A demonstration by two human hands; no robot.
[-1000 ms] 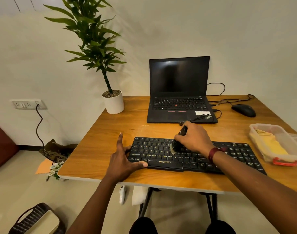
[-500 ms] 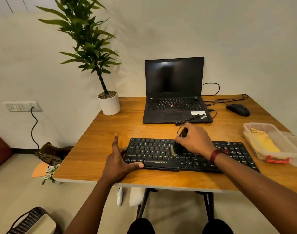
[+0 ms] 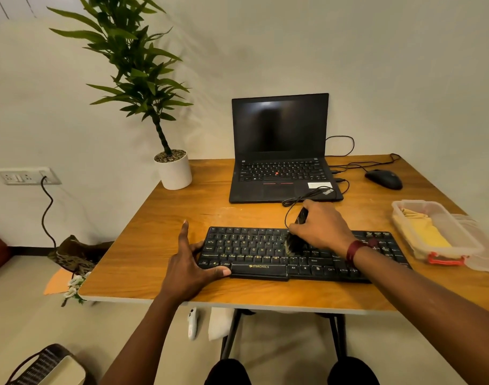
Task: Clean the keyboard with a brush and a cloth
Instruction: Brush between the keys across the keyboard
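Head view: our right hand grips a bristly dark brush on the flat black keyboard, whose left end our splayed left hand steadies.

The bench is orange-brown wood grain with a smooth, softly shining top and a pale edge. The keyboard is matt black plastic; the brush has dark, rough bristles. The laptop has a matt black body and a glossy screen. The mouse is smooth black plastic. The tub is clear, cloudy plastic holding a soft yellow cloth. The pot is smooth, matt white.
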